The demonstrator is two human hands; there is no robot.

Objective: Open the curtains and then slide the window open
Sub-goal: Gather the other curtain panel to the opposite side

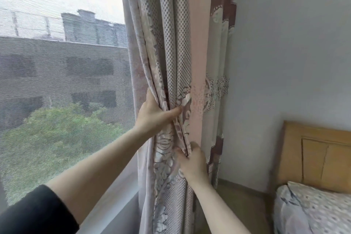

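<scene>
The window (57, 81) is filling the left half of the view, its pane covered by a fine mesh through which buildings and green trees are showing. The pale wall (284, 53) is taking up the right side, meeting the window at the corner where the curtain (180, 43) is hanging, gathered into thick vertical folds against the window's right edge. A bed (313, 209) with a wooden headboard (319, 156) is sitting in the lower right corner against the wall. The left hand (155, 114), its forearm coming out of a dark sleeve (34, 213), is wrapping around the curtain's window-side folds with the thumb lying across the front. The right hand (191, 161) is pinching a fold just below, fingers closed on the fabric.
</scene>
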